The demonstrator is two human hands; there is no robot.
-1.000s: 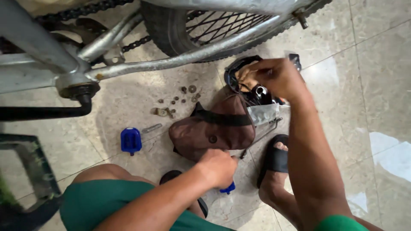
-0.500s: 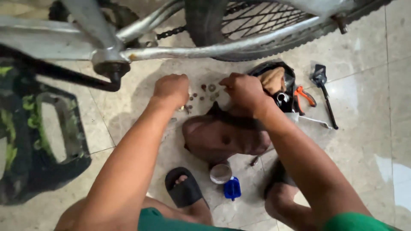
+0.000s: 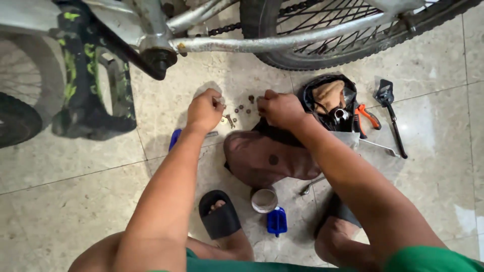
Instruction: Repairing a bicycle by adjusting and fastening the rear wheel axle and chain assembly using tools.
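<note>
My left hand is closed, knuckles up, over several small nuts and bolts scattered on the tiled floor; what it grips is hidden. My right hand rests fingers-down at the right side of the same scatter, pinching among the small parts. Both hands sit just below a silver bicycle frame. A brown leather bag lies under my right forearm.
A black open pouch holds tools, with orange-handled pliers and a black tool beside it. A small white cup, blue plastic pieces, the rear wheel, a pedal, black sandals.
The view has shifted right and closer. Both hands stay at the scatter of small parts, and my left hand has curled into a fist over them.
</note>
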